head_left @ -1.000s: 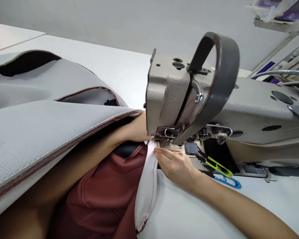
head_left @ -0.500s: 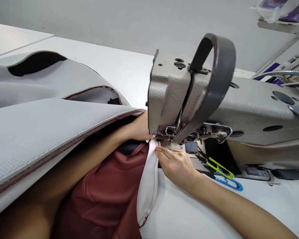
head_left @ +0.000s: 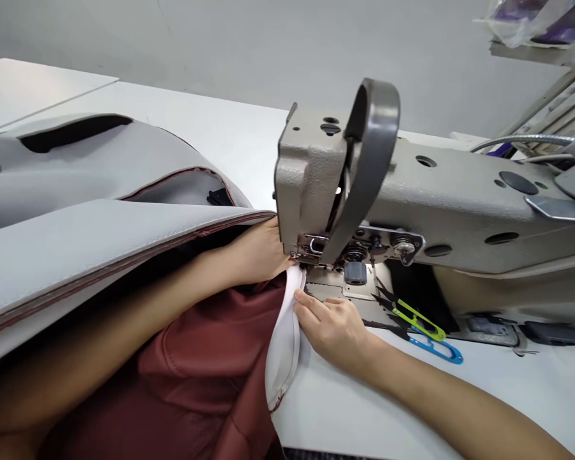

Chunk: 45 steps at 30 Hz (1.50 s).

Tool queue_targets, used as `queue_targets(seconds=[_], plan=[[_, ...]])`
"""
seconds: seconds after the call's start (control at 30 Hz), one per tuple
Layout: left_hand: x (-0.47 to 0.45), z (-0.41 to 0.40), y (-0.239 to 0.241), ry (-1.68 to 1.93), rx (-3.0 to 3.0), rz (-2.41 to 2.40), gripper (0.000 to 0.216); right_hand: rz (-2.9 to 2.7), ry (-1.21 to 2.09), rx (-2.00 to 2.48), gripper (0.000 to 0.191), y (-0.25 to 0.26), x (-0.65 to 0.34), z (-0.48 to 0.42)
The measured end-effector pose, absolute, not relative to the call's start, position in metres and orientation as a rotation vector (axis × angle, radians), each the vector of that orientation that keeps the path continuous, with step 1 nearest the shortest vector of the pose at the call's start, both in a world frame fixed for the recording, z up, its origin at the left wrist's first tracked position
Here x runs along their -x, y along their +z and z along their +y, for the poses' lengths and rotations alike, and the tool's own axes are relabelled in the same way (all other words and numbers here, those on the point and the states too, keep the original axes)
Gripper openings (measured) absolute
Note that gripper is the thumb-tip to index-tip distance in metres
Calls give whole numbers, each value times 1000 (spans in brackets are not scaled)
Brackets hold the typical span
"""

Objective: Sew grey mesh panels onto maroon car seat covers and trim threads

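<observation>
A grey sewing machine head (head_left: 306, 185) stands over the seam. Under its needle area runs the edge of a maroon leather-like cover (head_left: 220, 345), bordered by a white strip (head_left: 283, 348) that curves down toward me. My right hand (head_left: 330, 322) pinches the strip's edge just in front of the needle area, thumb and fingers pressed together. On the far left side of the seam, my left hand (head_left: 261, 252) reaches in below a folded light grey panel (head_left: 100, 249). Its fingers disappear behind the machine head, so their grip is hidden.
Thread snips with lime handles (head_left: 421, 319) and blue ones (head_left: 436, 348) lie right of my right hand. A dark curved lever (head_left: 376, 153) rises at the machine head. More grey covering (head_left: 138, 150) is heaped at the left on the white table (head_left: 230, 128).
The view has shifted slightly, with the machine now further left. My right hand sits a little further back from the needle area, still on the white strip. The left hand stays beside the machine head.
</observation>
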<state>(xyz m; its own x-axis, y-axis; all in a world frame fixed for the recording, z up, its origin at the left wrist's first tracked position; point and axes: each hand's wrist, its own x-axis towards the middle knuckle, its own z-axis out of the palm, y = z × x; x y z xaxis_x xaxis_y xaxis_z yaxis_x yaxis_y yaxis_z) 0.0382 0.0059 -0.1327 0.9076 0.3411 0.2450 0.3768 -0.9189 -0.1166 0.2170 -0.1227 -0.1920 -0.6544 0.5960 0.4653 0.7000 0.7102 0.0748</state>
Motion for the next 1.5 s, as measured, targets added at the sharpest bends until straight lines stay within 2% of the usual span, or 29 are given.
queue_targets(seconds=[0.13, 0.3, 0.47, 0.6, 0.7, 0.8, 1.0, 1.1, 1.2, 1.37, 1.5], plan=[[-32, -2, -125, -335, 2845, -546, 21, -2512, -307, 1023, 23, -186, -214, -124], [-35, 28, -125, -359, 3148, -657, 20, -2467, -289, 1008, 21, -186, -215, -121], [-27, 36, -128, -390, 3211, -715, 17, -2393, -286, 1134, 16, -189, -212, -121], [-5, 7, -133, -410, 3262, -681, 18, -2390, -354, 1233, 24, -191, -209, -121], [3, -16, -136, -432, 3245, -787, 31, -2455, -404, 1158, 30, -190, -210, -119], [2, -26, -136, -417, 3111, -895, 30, -2487, -289, 1119, 30, -185, -213, -116], [1, 0, -131, -315, 3077, -599, 35, -2551, 67, 1104, 24, -173, -219, -107], [3, 13, -131, -202, 3009, -509, 27, -2614, 110, 1100, 23, -171, -220, -105], [3, 6, -131, -213, 2940, -429, 27, -2685, 60, 1148, 21, -168, -218, -107], [0, -32, -130, -233, 2904, -510, 47, -2795, -104, 1186, 26, -165, -212, -111], [-6, -48, -137, -186, 2836, -499, 40, -2870, -173, 1155, 31, -165, -211, -112]])
